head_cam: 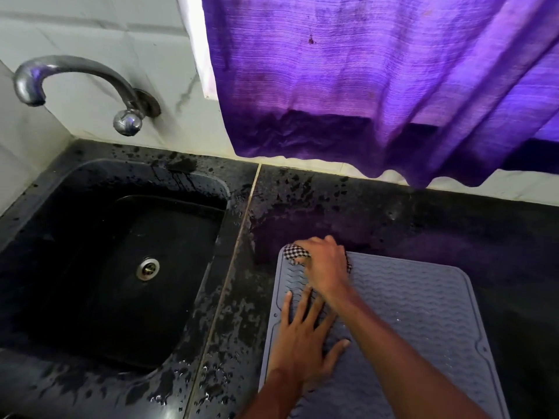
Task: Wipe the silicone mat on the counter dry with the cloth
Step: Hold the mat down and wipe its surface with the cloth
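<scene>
Now: grey silicone mat [423, 313] flat on wet black table [363, 213], right of sink [121, 267]. Right grip [325, 264] clenched round checkered cloth [295, 252] at mat's far-left corner. Left grip [305, 337] released, fingers spread, pressing mat.

**Q:** What lies left of the fingers [289, 309]?

**A:** A black recessed sink [169, 297] with a round metal drain [147, 268] set in its floor.

**Q:** And beyond the fingers?

**A:** To the far left, a curved metal tap [75, 77] is mounted on pale wall tiles [121, 34]. Straight beyond and above, a purple curtain [363, 71] hangs with a darker hem band. Water drops [211, 373] lie between sink and fingers.
</scene>
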